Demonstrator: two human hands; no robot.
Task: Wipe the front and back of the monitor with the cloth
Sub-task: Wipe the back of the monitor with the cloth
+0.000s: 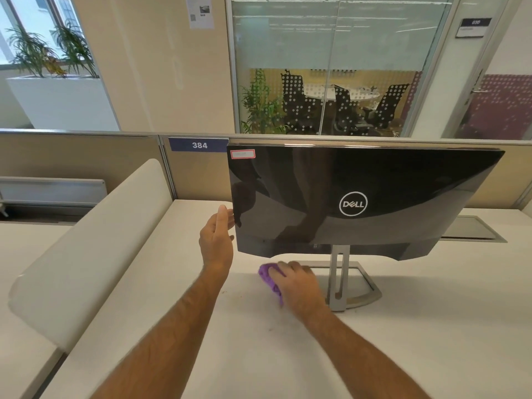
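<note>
Two bare arms reach in from the bottom edge, both cut off below the elbow. At far left a curved cream divider (86,243) stands on the white desk (259,355), its near end running out of view. On the partition behind it a blue tag (198,145) reads "384".

Next comes the left hand (216,240), raised at the left edge of the monitor (359,197); its fingers are straight and together, the tips touching or just off the edge, and which of the two cannot be told. The monitor's glossy black back faces the camera, so the screen side is hidden. A red-bordered sticker (242,154) sits in its top left corner, the writing too faint to read. A white "DELL" logo (353,203) marks the middle of the back.

Below the monitor's lower edge the right hand (296,286) lies knuckles-up on the desk, fingers curled over the purple cloth (269,279), most of which is covered by the hand. Just right of it is the silver stand (339,280), touching the desk. A sign (472,27) at far right is blurred.
</note>
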